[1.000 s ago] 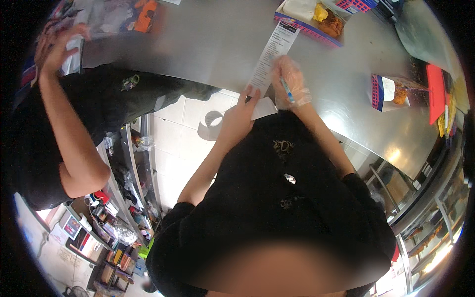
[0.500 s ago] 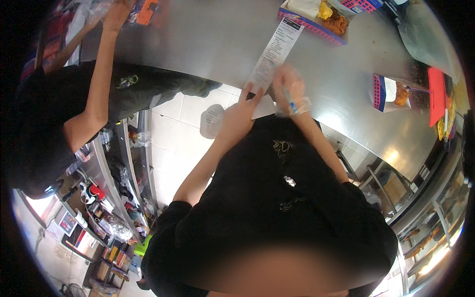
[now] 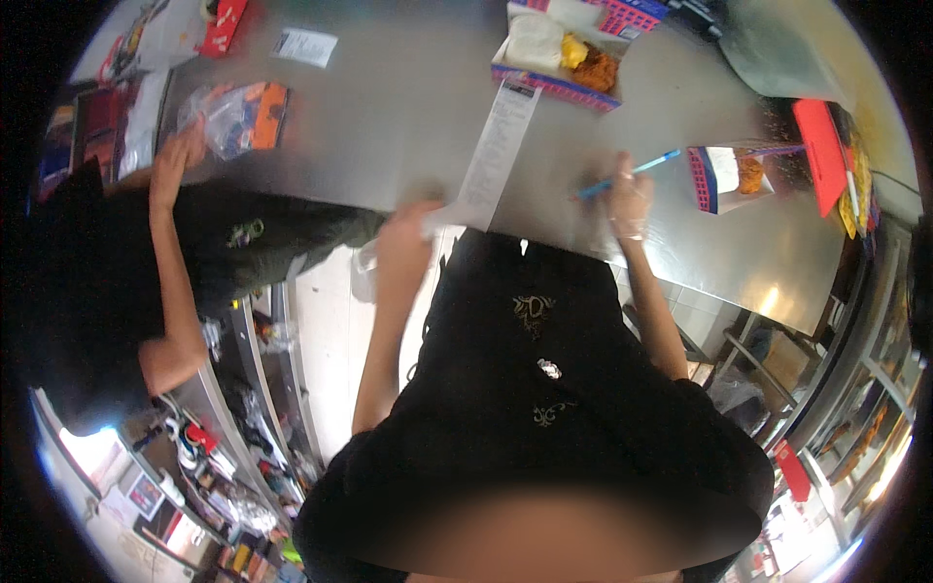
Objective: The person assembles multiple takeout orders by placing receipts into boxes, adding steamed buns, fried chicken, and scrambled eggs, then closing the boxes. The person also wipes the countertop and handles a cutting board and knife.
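Observation:
A long paper receipt lies on the steel counter, its far end touching an open meal box with rice, something yellow and fried chicken in it. My left hand, blurred by motion, is closed at the receipt's near end, where the paper curls up off the counter edge. In a clear plastic glove, my right hand grips a blue pen between thumb and fingers, over the counter to the right of the receipt. Beyond it sits a smaller box with fried food.
At the left, a co-worker's hand reaches toward a clear plastic bag beside an orange packet. A paper slip lies farther back. A red flat object stands at the counter's right. Shelves full of goods are at lower left.
My right hand has moved right with the pen, away from the receipt. My left hand has shifted left, and the receipt's near end is now curled. The co-worker's hand has come nearer.

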Demonstrator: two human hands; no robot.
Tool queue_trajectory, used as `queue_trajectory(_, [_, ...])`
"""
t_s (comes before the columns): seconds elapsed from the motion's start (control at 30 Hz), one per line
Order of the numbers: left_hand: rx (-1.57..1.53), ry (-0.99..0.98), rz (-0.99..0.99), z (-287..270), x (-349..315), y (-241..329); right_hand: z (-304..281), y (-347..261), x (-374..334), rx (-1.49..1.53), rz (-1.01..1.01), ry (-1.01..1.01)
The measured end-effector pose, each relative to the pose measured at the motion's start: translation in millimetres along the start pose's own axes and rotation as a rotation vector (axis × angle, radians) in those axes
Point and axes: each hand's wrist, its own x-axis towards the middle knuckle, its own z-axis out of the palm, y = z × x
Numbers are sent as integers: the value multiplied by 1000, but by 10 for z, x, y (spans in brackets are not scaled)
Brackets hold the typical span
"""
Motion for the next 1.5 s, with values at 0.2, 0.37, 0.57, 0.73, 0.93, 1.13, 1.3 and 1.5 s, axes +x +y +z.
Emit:
queue_trajectory(0.2, [-348, 638, -88, -516, 754, 32, -673, -97, 466, -697, -230, 214])
queue_trajectory(0.37, [-372, 690, 358, -229, 1984, 601, -463, -778, 917, -296, -821, 606])
queue_trajectory(0.57, [-499, 441, 140, 333, 2802, 1231, 104, -1296, 1474, 175, -818, 394])
queue_trajectory(0.73, [-659, 460, 215, 450, 2754, 1126, 255, -1056, 1569, 590, -787, 239])
queue_trajectory(0.93, [-778, -68, 231, 46, 2664, 616, -246, -748, 1733, 506, -592, -161])
queue_trajectory(1.13, [-129, 49, 586, 54, 2485, 177, -468, -421, 1651, -374, -1165, -26])
queue_trajectory(1.3, [152, -32, 725, 247, 2271, -6, -552, -396, 1514, -774, -1232, -69])
queue_trajectory(1.5, [78, -82, 593, 183, 2129, 117, -509, -1155, 1372, -851, -1473, -201])
